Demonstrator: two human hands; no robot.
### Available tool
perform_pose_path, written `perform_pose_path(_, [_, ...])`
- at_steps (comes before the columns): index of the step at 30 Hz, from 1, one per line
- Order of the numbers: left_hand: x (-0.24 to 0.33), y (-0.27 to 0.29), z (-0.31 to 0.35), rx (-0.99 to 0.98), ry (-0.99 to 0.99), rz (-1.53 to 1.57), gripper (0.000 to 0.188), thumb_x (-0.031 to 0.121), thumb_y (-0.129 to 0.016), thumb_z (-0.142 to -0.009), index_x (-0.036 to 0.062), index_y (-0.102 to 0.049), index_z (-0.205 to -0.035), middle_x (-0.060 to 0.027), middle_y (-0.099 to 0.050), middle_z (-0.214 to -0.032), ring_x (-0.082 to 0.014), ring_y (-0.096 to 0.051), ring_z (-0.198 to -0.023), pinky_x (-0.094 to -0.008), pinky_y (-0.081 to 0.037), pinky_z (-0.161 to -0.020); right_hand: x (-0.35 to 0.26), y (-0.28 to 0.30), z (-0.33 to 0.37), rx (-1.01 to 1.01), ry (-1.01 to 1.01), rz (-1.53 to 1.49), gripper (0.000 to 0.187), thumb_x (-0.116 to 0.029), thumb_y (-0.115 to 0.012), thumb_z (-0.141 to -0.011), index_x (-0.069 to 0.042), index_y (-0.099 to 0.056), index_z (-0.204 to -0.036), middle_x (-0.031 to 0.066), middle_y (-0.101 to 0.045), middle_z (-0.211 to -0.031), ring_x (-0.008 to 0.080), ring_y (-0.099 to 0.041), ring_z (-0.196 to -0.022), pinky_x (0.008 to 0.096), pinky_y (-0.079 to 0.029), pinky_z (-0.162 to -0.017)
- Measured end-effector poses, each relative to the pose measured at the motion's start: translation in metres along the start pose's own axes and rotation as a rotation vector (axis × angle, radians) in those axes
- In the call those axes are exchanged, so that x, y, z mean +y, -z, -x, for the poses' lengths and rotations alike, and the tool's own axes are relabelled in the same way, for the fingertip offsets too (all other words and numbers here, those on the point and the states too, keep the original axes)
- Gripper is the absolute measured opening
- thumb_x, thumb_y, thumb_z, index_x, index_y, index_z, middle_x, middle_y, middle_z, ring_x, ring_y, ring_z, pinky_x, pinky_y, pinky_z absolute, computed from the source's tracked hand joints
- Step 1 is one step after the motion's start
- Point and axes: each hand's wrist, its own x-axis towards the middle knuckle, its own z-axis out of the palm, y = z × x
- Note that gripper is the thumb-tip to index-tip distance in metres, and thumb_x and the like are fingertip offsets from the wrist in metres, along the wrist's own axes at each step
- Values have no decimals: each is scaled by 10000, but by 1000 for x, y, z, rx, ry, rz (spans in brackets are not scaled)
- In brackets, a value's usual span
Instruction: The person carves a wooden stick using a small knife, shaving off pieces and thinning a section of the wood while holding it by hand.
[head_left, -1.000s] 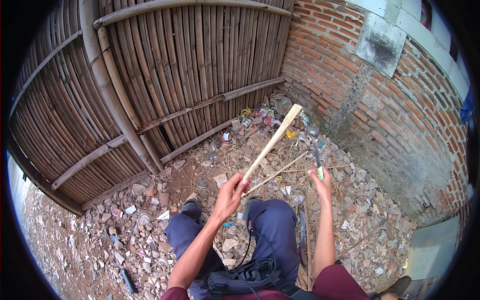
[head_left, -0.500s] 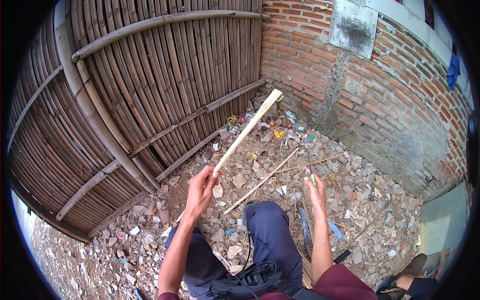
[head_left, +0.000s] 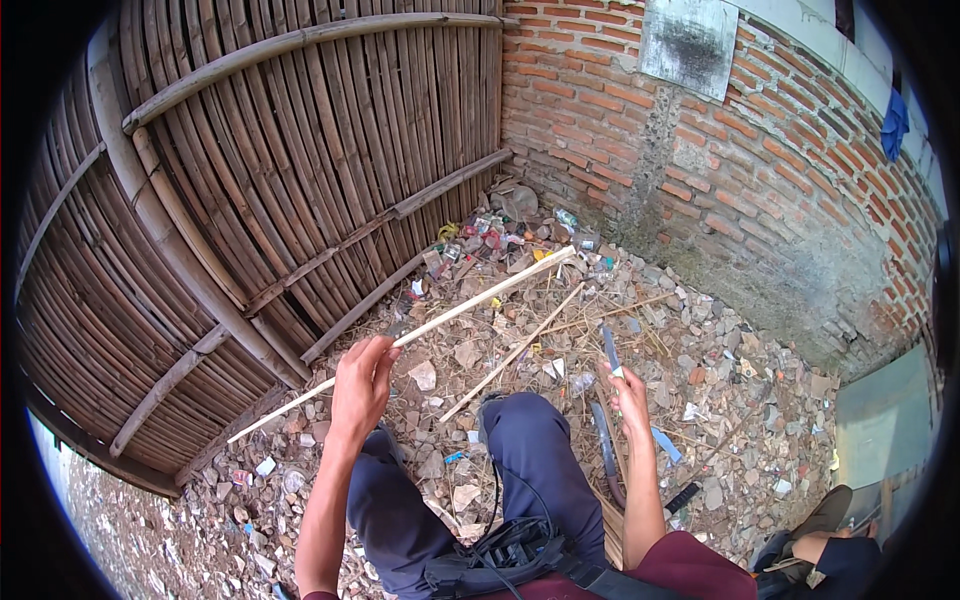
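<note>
My left hand is closed around a long pale bamboo strip. The strip slants from low on the left up to its thicker, rough end over the rubble ahead. In my right hand is a knife, its blade pointing up and away; most of its handle is hidden in the fingers, with a bit of light colour showing. The knife and the strip are apart. Beyond my knees another thin bamboo strip lies on the stones. Beside my right forearm lies a dark curved blade.
A bamboo slat fence rises on the left, meeting a brick wall at the back. Rubble and litter cover the ground. A black handle and blue strip lie at right, with another person's foot nearby.
The bamboo strip has swung from steep to flatter, its far end dropping right and its near end now showing at left. My left hand shifted slightly left; the knife has turned, showing its blade's flat.
</note>
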Motion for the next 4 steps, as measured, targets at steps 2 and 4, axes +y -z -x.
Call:
perform_pose_path(2, [-4,-2,3,-19,-3,-18,140,115,-672,-1047,-18,-697,-1081,-216,-668,-905,-413,-656,-848,-507,-498,-767,18,9,-7,42,30,60,370,-96,-658,-1012,-102,-752,-1370,-67,-619,-879,31,-406,-583,231,-342,-524])
perform_pose_path(4, [-8,-6,6,-41,7,-15,163,130,-674,-1052,-23,-694,-1106,-216,-667,-906,-404,-663,-858,-503,-506,-785,31,15,-12,75,80,144,385,-114,-675,-1009,-143,-759,-1384,-55,-685,-927,58,-439,-592,249,-388,-549])
